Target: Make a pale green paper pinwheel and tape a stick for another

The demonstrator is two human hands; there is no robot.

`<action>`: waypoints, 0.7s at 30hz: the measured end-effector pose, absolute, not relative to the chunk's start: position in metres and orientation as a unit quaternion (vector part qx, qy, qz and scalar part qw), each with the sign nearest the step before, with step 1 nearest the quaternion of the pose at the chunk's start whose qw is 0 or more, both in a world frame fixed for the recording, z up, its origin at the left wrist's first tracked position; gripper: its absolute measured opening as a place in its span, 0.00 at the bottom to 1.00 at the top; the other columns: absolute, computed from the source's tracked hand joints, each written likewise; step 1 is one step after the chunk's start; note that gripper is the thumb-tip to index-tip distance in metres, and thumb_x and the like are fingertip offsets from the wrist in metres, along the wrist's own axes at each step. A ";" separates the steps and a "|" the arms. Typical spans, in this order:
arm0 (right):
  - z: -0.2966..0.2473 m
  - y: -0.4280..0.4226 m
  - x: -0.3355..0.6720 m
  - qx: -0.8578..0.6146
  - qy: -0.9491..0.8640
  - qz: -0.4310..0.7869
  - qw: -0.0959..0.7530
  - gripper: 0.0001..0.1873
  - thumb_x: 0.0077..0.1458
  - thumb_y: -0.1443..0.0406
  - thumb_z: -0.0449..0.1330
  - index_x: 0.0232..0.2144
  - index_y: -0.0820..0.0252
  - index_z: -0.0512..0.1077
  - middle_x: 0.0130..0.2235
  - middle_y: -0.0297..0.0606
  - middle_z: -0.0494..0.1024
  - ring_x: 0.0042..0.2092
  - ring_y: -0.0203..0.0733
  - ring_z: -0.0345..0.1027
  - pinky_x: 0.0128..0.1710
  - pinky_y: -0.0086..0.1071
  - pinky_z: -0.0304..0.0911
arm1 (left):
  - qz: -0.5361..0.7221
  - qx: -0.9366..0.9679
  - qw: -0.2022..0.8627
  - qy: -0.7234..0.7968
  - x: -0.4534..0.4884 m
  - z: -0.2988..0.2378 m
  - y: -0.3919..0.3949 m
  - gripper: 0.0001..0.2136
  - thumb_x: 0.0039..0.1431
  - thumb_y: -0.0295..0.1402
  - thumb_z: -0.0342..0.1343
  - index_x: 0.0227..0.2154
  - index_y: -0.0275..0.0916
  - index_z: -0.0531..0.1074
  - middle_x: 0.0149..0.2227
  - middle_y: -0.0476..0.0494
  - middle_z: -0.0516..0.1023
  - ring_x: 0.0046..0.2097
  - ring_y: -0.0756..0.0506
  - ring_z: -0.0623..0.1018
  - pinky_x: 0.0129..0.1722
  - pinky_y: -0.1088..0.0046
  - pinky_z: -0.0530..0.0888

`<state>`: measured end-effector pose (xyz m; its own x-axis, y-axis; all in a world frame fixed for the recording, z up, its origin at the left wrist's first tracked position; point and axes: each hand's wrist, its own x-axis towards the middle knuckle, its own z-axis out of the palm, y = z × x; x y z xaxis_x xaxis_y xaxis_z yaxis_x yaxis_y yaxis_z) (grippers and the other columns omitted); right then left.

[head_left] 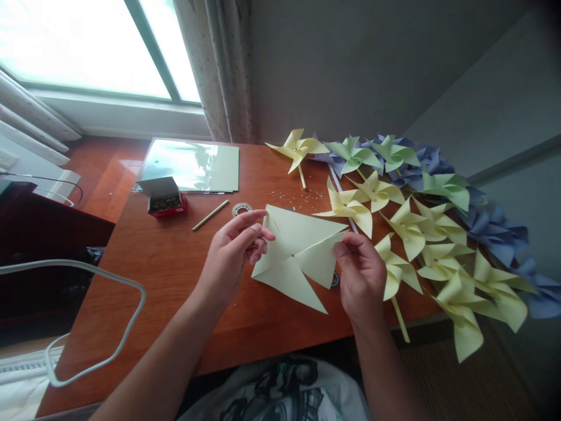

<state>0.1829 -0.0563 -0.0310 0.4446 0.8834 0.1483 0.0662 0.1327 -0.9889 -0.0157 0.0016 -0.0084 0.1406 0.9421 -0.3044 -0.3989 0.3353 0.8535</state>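
Pale-yellow paper (294, 248) — crisp triangular flaps — pinched by left hand (234, 251) and right hand (362, 278).

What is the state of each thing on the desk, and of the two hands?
yellow paper, partly folded, held by both hands
left hand, pinching its upper corner
right hand, pinching a folded flap
small box, open
pinwheels, folded, piled at right
paper stack, lying flat

Box (164, 202) contents too small to tell, dark round object (335, 280) mostly hidden under folded paper (298, 248)
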 end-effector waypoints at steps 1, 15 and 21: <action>-0.031 -0.057 0.183 -0.567 -0.413 0.337 0.628 0.10 0.58 0.56 0.65 0.36 0.54 0.72 0.34 0.35 0.74 0.35 0.40 0.69 0.33 0.32 0.67 | 0.484 0.303 0.694 0.438 -0.016 -0.008 0.002 0.16 0.55 0.31 0.64 0.46 0.32 0.77 0.30 0.43 0.80 0.25 0.53 0.69 0.21 0.80 0.62; -0.027 -0.060 0.175 -0.396 -0.349 0.561 0.637 0.03 0.64 0.60 0.60 0.38 0.51 0.71 0.35 0.34 0.77 0.37 0.44 0.75 0.38 0.36 0.70 | 0.440 0.278 0.748 0.411 -0.016 -0.009 0.001 0.16 0.56 0.31 0.64 0.47 0.32 0.76 0.29 0.43 0.79 0.25 0.53 0.70 0.20 0.82 0.62; -0.026 -0.060 0.175 -0.405 -0.365 0.548 0.635 0.05 0.63 0.59 0.61 0.38 0.52 0.70 0.36 0.35 0.78 0.35 0.43 0.74 0.38 0.36 0.69 | 0.451 0.269 0.753 0.398 -0.016 -0.009 0.002 0.13 0.55 0.31 0.66 0.42 0.34 0.77 0.28 0.45 0.77 0.25 0.54 0.70 0.20 0.82 0.62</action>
<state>0.1753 -0.0597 -0.0261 0.1335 0.9908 0.0202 -0.4003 0.0726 -0.9135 -0.0156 0.0022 -0.0086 0.2773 0.8921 -0.3567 -0.4641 0.4495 0.7632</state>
